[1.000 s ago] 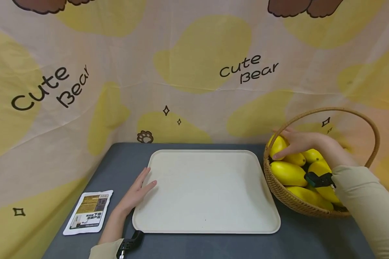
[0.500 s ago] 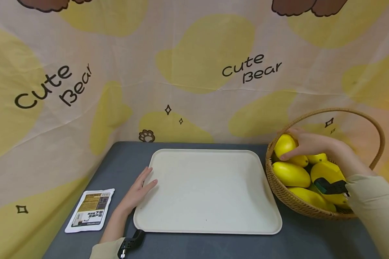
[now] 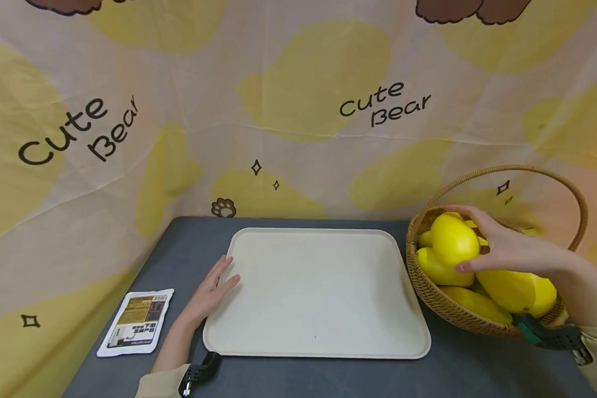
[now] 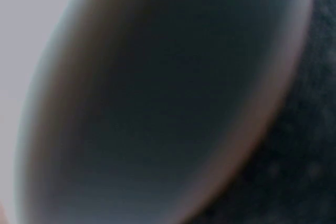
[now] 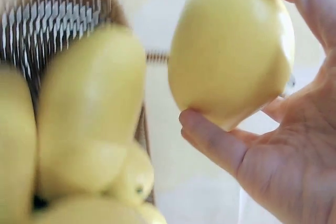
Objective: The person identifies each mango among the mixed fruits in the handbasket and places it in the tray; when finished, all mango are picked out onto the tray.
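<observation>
My right hand (image 3: pixel 514 251) grips a yellow mango (image 3: pixel 455 239), holding it over the other mangoes at the left side of the wicker basket (image 3: pixel 445 309). In the right wrist view, thumb and fingers pinch the held mango (image 5: pixel 231 51) from opposite ends; a small green spot marks one end. Several more mangoes (image 3: pixel 509 290) lie in the basket below. My left hand (image 3: pixel 208 296) rests at the left edge of the white tray (image 3: pixel 318 293), fingers straight and thumb spread over the rim. The left wrist view is mostly a dark blur and does not show the hand clearly.
A white packet with a printed label (image 3: pixel 136 323) lies on the grey table (image 3: pixel 298 381), left of the left forearm. The basket's tall handle (image 3: pixel 519 168) arches above the mangoes. A patterned cloth (image 3: pixel 298 110) hangs behind the table.
My right hand has lifted one mango from the back left of the basket and drawn it toward me and slightly right. The left hand has stayed at the tray.
</observation>
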Demonstrator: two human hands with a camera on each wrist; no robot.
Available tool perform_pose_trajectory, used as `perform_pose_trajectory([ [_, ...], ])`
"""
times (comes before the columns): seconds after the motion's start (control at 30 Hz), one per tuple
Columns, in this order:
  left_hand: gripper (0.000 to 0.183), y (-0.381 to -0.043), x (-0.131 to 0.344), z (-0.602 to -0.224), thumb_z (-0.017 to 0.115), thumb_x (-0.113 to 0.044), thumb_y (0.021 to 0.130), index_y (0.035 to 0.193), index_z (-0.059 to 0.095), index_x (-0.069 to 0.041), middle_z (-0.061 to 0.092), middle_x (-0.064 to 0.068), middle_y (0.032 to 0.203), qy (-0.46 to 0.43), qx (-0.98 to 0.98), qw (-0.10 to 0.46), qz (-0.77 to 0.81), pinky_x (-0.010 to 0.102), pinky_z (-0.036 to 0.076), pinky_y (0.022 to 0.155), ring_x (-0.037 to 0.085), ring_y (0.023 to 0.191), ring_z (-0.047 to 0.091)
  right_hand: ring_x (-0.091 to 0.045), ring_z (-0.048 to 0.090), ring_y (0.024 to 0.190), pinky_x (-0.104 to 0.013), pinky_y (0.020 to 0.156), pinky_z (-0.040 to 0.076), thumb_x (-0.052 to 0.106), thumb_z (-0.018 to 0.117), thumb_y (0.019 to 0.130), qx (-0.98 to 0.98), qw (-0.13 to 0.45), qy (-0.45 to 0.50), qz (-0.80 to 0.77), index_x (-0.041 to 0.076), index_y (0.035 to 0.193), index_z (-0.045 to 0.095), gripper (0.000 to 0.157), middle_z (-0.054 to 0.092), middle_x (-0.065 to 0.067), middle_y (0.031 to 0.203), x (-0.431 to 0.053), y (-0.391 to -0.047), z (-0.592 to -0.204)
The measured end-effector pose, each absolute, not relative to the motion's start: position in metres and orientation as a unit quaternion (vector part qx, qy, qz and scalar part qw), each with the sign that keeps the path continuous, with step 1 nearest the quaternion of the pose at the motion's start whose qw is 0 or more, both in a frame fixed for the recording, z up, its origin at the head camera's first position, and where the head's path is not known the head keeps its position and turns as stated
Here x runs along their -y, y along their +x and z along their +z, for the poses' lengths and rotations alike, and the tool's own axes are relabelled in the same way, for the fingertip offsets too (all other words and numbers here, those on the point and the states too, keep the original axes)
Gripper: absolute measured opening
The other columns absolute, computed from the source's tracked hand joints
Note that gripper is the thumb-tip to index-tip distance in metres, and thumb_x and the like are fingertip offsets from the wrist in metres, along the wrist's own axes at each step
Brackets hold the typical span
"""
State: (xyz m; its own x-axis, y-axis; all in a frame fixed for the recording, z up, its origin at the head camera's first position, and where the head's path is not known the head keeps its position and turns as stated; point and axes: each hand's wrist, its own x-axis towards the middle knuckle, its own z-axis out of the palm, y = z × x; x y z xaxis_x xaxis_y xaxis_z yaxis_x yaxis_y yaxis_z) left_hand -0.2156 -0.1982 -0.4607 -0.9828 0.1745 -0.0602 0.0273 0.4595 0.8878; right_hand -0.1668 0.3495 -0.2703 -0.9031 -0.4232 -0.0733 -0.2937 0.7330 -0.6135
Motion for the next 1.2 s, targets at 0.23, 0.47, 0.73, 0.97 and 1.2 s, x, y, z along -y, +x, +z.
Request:
perform_pose_trajectory([
  [0.23,0.067,-0.213,0.198,-0.459,0.056,-0.035,0.099,0.152,0.030,-0.006,0.004,0.016,0.163,0.065,-0.850,0.066,0.518,0.057,0.010,0.115,0.036,0.148,0.002,-0.031,0.051,0.113,-0.030,0.081,0.054,0.010,0.076,0.083,-0.875,0.125,-0.217,-0.414,0.029,0.156,0.006,0.103,0.015,-0.011,0.150,-0.310,-0.144,-0.277],
  [0.47,0.064,-0.214,0.198,-0.461,0.056,-0.034,0.099,0.152,0.032,-0.006,0.005,0.014,0.163,0.067,-0.850,0.061,0.518,0.058,0.010,0.115,0.035,0.148,0.003,-0.036,0.043,0.118,-0.032,0.086,0.052,0.018,0.078,0.081,-0.851,0.132,-0.226,-0.456,0.027,0.155,0.015,0.098,0.022,-0.011,0.147,-0.266,-0.148,-0.299],
  [0.73,0.061,-0.214,0.198,-0.461,0.057,-0.033,0.099,0.150,0.036,-0.005,0.009,0.014,0.162,0.070,-0.848,0.046,0.523,0.056,0.011,0.116,0.033,0.148,0.005,-0.033,0.030,0.126,-0.056,0.101,0.035,0.026,0.080,0.080,-0.833,0.139,-0.221,-0.489,0.026,0.152,0.022,0.092,0.026,-0.009,0.147,-0.223,-0.171,-0.337],
  [0.97,0.059,-0.217,0.199,-0.465,0.057,-0.033,0.099,0.148,0.039,-0.007,0.012,0.013,0.162,0.065,-0.858,0.035,0.509,0.056,0.013,0.115,0.033,0.148,0.008,-0.033,0.027,0.131,-0.058,0.109,0.028,0.028,0.082,0.077,-0.813,0.164,-0.209,-0.517,0.022,0.152,0.024,0.095,0.026,-0.006,0.151,-0.185,-0.194,-0.367],
  [1.2,0.059,-0.217,0.198,-0.464,0.058,-0.032,0.099,0.149,0.040,-0.007,0.013,0.012,0.162,0.060,-0.861,0.037,0.503,0.057,0.014,0.115,0.033,0.148,0.010,-0.035,0.025,0.138,-0.054,0.110,0.030,0.027,0.083,0.075,-0.803,0.179,-0.176,-0.541,0.022,0.152,0.020,0.100,0.019,-0.006,0.155,-0.148,-0.211,-0.390],
])
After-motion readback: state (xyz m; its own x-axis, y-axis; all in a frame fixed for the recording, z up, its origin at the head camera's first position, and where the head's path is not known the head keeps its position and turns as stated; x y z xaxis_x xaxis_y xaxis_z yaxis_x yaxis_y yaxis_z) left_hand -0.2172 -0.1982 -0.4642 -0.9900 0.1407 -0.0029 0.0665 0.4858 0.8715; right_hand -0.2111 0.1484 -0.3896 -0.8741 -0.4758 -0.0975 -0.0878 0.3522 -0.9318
